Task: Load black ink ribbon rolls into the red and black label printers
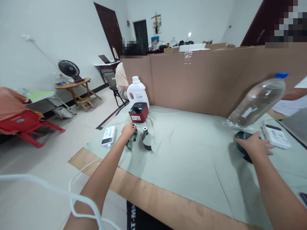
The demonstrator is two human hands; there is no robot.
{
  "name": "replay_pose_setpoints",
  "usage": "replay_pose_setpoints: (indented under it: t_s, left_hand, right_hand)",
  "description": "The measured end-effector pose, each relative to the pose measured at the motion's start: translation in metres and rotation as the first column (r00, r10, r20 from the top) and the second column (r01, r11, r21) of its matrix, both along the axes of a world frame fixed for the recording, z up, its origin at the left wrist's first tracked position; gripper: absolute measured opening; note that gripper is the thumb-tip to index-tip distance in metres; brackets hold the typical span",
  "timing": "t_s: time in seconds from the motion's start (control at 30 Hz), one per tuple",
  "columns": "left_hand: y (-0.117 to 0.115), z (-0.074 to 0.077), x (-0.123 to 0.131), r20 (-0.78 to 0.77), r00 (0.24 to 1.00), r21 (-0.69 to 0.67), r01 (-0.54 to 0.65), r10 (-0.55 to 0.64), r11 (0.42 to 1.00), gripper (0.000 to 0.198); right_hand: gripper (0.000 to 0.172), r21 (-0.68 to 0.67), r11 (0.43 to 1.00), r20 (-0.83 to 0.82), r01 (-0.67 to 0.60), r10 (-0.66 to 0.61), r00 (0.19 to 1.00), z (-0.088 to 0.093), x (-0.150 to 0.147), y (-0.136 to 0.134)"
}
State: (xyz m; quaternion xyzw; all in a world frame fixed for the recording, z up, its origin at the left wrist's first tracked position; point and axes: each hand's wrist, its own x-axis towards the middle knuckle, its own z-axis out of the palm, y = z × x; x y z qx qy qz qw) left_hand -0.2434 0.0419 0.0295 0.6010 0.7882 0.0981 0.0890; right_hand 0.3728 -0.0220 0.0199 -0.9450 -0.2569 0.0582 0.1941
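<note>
My left hand [129, 130] is closed at a small roll [134, 126] with a dark strip trailing below it. The fingers are partly hidden, but they appear to pinch the roll. A second small roll [145, 130] stands just to the right, its dark strip [146, 144] curling onto the cloth. Behind them is a red and black box-shaped device [138, 112] with a white label. On the far right, my right hand [257, 145] lies over a black rounded object [242, 135], thumb on its left side and other fingers spread to the right. Its exact kind is unclear.
A white jug [137, 91] stands behind the red device. White cabled boxes lie at left [108, 135] and right [276, 135]. A clear bottle with a blue cap [259, 100] leans beside the cardboard wall [187, 83]. A white cable [72, 191] crosses near my left arm. Other people sit nearby.
</note>
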Motion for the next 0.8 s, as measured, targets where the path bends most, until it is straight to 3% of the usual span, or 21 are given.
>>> replay_pose_setpoints:
  t_s: [0.1, 0.17, 0.23, 0.3, 0.33, 0.4, 0.5, 0.63, 0.8]
  left_hand:
    - [-0.009, 0.01, 0.002, 0.017, 1.0, 0.02, 0.001, -0.001, 1.0, 0.038]
    - [-0.015, 0.021, 0.015, 0.032, 0.999, 0.208, -0.015, 0.008, 0.978, 0.045]
    - [-0.024, 0.029, 0.044, 0.078, 0.997, 0.496, -0.023, -0.019, 0.868, 0.048]
    - [-0.035, 0.029, 0.089, 0.145, 0.977, 0.656, 0.023, -0.156, 0.754, 0.045]
    - [-0.041, 0.025, 0.114, 0.184, 0.944, 0.65, 0.092, -0.273, 0.754, 0.045]
    - [-0.051, 0.009, 0.164, 0.348, 0.822, 0.534, 0.221, -0.451, 0.816, 0.056]
    - [-0.058, -0.024, 0.215, 0.544, 0.678, 0.326, 0.372, -0.494, 0.869, 0.065]
    - [-0.052, -0.055, 0.228, 0.561, 0.7, 0.267, 0.353, -0.443, 0.897, 0.064]
    - [-0.045, -0.067, 0.218, 0.458, 0.748, 0.295, 0.382, -0.48, 0.876, 0.064]
  right_hand:
    - [0.087, -0.033, 0.997, 0.042, -0.065, 0.066, 0.997, 0.011, -0.017, -0.007]
    - [0.074, -0.014, 0.984, 0.094, -0.176, 0.177, 0.98, 0.019, -0.047, -0.012]
    - [0.07, 0.009, 0.947, 0.119, -0.32, 0.317, 0.941, 0.027, -0.091, -0.013]
    - [0.069, 0.013, 0.89, 0.091, -0.456, 0.453, 0.887, 0.033, -0.141, -0.007]
    - [0.067, 0.009, 0.855, 0.069, -0.518, 0.516, 0.854, 0.036, -0.167, -0.003]
    - [0.067, 0.006, 0.829, 0.028, -0.558, 0.558, 0.829, 0.037, -0.212, 0.008]
    - [0.071, 0.039, 0.839, 0.031, -0.543, 0.542, 0.84, 0.029, -0.26, 0.023]
    - [0.072, 0.082, 0.87, 0.051, -0.486, 0.484, 0.874, 0.012, -0.285, 0.031]
    - [0.079, 0.106, 0.822, 0.021, -0.56, 0.561, 0.827, 0.001, -0.272, 0.027]
